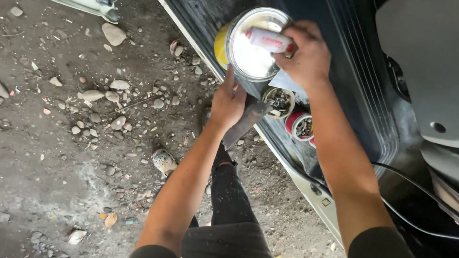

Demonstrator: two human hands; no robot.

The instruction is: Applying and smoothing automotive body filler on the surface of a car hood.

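Head view, looking down past both forearms onto stony dirt ground point(61, 153) at left and a dark ribbed vehicle sill point(363, 88) at right. Largest item in hand: round metal can point(250, 56), yellow-sided, lid off, pale glossy contents showing, tilted on the sill edge above two smaller containers. Left hand point(228, 101) pressed against the can's lower side, fingers point(230, 78) spread and lightly curled along the wall, apparently to steady the can; a flat grey scraper blade point(247, 122) pinned under the same palm, angled down toward the ground. Right hand point(306, 55) closed around a small white tube with red markings point(268, 40), fingers point(294, 34) wrapped tightly over its rear half, nozzle end pointing left across the can's open mouth, seemingly so that anything squeezed out falls inside. Tube thus held directly over the can, projecting beyond the fingertips; can just left of and below the right hand, touching the left. Beneath: small open tin of metal bits point(280, 101), then a red-rimmed tin point(300, 125) likewise filled, both resting on the sill just beside the can. Black cable point(415, 186) trailing across the sill; light-coloured shoe point(164, 161) on the ground below.
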